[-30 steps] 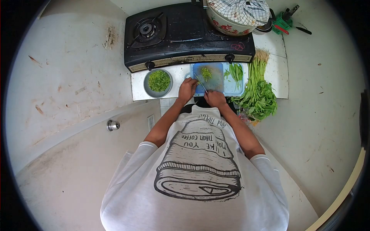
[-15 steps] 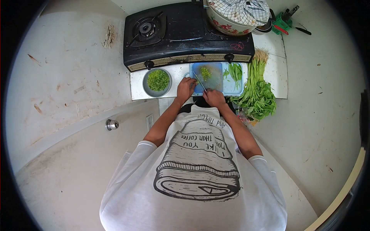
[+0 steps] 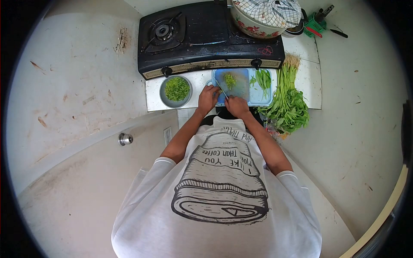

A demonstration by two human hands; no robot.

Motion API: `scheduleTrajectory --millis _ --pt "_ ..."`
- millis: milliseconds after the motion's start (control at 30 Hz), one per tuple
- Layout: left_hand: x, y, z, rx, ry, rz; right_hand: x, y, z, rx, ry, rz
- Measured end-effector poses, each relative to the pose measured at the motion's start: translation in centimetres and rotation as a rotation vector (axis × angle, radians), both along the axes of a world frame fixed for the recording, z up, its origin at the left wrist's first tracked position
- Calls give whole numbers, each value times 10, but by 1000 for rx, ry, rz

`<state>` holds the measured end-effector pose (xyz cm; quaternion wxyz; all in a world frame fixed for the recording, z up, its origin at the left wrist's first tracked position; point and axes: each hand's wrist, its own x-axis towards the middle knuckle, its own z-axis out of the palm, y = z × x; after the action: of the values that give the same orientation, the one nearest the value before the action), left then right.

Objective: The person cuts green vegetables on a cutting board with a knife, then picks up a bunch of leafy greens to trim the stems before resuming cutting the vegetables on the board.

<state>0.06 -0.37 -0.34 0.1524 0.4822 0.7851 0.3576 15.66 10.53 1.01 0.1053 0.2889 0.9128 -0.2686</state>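
My right hand [image 3: 236,106] is closed around the handle of a knife [image 3: 223,91], whose thin blade slants up and left over the blue cutting board [image 3: 242,98]. Beside the blade, my left hand [image 3: 208,99] has its fingers bent together at the board's left edge, pinching a small bit of green stems [image 3: 220,90] that its fingers mostly hide. A little pile of chopped greens [image 3: 230,80] lies just beyond the blade. On the right part of the board rest whole green leaves and stalks [image 3: 263,80].
A grey bowl [image 3: 162,97] of chopped greens stands left of the board. To the right, a large bunch of leafy greens [image 3: 287,101] hangs over the counter edge. Behind is a black gas stove [image 3: 206,47] carrying a cloth-covered pot [image 3: 258,31]. A green basket [image 3: 310,29] holds utensils.
My right hand and the knife have shifted slightly to the left, closer to my left hand. The left hand has barely moved.
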Motion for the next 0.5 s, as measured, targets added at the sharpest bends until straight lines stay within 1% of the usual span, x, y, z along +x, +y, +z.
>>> scheduleTrajectory --millis 167,267,367,500 --pt "1 0 2 0 -34 49 16 -3 3 14 -42 13" --pt "2 2 6 29 -15 53 14 -2 6 -18 -31 43" --pt "2 2 0 9 -3 55 5 0 9 -38 -40 11" --pt "5 1 7 4 -35 80 -2 1 10 -16 -48 3"
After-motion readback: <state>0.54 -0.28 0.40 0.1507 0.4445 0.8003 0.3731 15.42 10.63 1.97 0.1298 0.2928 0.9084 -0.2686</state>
